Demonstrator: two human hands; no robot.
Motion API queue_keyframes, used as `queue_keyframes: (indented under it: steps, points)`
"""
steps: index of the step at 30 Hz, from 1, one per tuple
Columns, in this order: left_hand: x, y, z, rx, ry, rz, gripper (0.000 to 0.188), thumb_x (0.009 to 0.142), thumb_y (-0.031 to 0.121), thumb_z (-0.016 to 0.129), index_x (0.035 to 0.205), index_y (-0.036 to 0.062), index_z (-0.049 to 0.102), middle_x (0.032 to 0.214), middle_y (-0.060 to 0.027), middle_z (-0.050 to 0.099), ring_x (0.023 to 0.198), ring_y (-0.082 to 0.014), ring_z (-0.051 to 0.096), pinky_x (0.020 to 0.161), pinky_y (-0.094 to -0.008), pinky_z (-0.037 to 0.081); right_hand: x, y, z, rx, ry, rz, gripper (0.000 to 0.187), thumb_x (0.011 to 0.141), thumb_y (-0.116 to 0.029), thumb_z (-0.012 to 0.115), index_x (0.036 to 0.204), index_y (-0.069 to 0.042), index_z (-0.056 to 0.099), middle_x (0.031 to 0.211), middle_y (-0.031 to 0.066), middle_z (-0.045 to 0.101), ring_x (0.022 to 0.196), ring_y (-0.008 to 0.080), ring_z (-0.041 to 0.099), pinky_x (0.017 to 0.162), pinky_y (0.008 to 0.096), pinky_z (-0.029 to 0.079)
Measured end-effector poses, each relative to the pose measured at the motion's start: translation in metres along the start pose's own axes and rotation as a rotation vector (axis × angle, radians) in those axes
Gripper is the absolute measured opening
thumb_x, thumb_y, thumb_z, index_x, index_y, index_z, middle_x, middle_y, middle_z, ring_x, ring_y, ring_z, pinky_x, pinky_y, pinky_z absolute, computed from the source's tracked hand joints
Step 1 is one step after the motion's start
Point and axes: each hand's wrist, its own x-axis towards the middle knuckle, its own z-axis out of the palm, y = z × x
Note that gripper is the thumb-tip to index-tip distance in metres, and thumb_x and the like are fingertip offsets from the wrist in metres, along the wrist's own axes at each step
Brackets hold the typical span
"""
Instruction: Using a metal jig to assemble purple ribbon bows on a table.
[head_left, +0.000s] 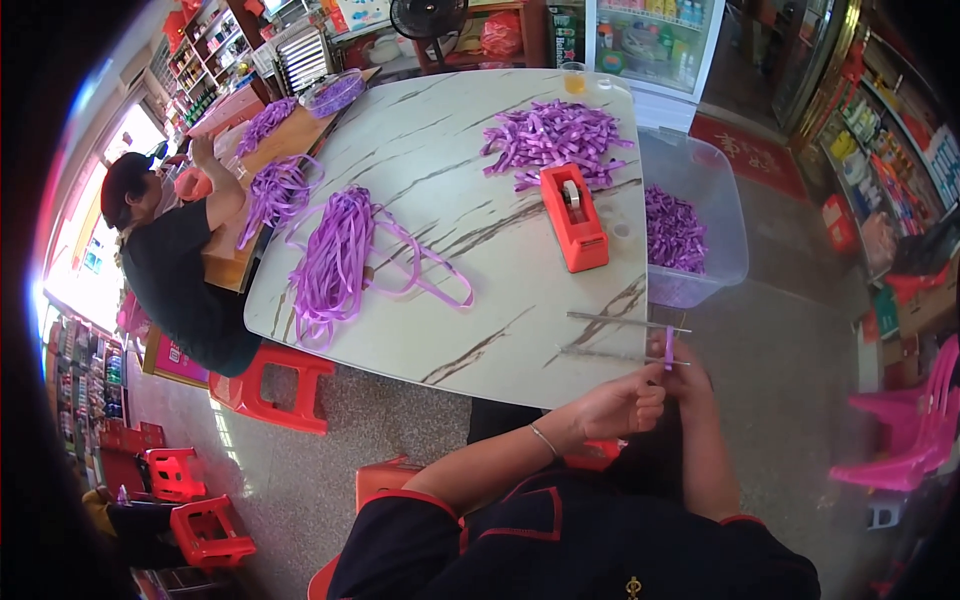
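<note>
Two thin metal rods [625, 319] stick out past the table's right front edge. A short purple ribbon [669, 348] lies across their ends. My left hand [622, 406] is closed with curled fingers, its fingertips next to the ribbon's near end; what it pinches is too small to make out. Behind the ribbon, my right hand [690, 372] has its fingers closed at the ribbon, partly hidden by my left hand and the rods. A red tape dispenser [575, 218] stands on the table beyond my hands.
Purple ribbon pieces are heaped [555, 140] on the marble-patterned table [440, 130], and long ribbons [340, 255] lie left. A clear plastic bin [725, 215] holds more pieces. One cup [573, 78] stands at the far edge. Another person [175, 255] sits left, near a red stool [275, 388].
</note>
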Motion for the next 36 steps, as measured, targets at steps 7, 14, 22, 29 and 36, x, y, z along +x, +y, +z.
queue_keyframes:
  steps: [7,14,22,29,36]
  points:
    - [0.004,0.0,-0.001,-0.007,-0.013,0.005,0.031,0.086,0.009,0.043,0.114,0.0186,0.036,0.065,0.0027,0.033,0.058,-0.0076,0.035,0.055,-0.0215,0.033,-0.019,-0.026,0.024,-0.021,0.082,0.038,0.036,0.092,-0.033,0.045,0.114,-0.006,0.053,0.09,0.0014,0.063,0.088,0.0173,0.057,0.08,0.037,0.043]
    - [0.001,0.0,0.003,0.075,0.017,0.027,0.006,0.09,0.022,0.046,0.089,0.0192,0.04,0.066,0.0047,0.036,0.061,-0.0078,0.037,0.055,-0.0213,0.033,-0.012,-0.033,0.031,-0.102,0.134,0.095,0.022,0.093,-0.029,0.044,0.088,-0.01,0.053,0.064,-0.0044,0.049,0.078,0.0139,0.053,0.073,0.0326,0.042]
    - [0.001,-0.002,0.001,0.136,0.027,0.006,0.028,0.091,0.026,0.044,0.116,0.014,0.037,0.068,0.0031,0.036,0.06,-0.0081,0.036,0.055,-0.0208,0.032,-0.084,-0.074,-0.011,-0.408,0.576,-0.178,0.023,0.091,-0.022,0.047,0.096,-0.001,0.057,0.058,-0.0035,0.041,0.061,0.0099,0.047,0.062,0.0251,0.04]
    - [-0.005,0.006,0.029,1.06,0.047,0.214,0.049,0.09,0.018,0.05,0.134,0.0059,0.032,0.075,0.0023,0.042,0.063,-0.0067,0.041,0.058,-0.0209,0.036,-0.123,-0.065,0.107,-0.926,0.303,-0.172,0.049,0.091,-0.031,0.046,0.13,-0.001,0.04,0.066,0.0013,0.052,0.058,0.0103,0.05,0.054,0.0234,0.04]
    - [-0.047,0.047,0.062,1.257,-0.065,0.396,0.016,0.082,0.005,0.061,0.096,-0.0013,0.059,0.079,-0.0051,0.061,0.072,-0.011,0.059,0.06,-0.0243,0.048,-0.063,-0.036,0.126,-0.762,-0.159,-0.006,0.055,0.09,-0.019,0.048,0.135,0.004,0.026,0.103,0.0101,0.055,0.073,0.0128,0.057,0.065,0.023,0.043]
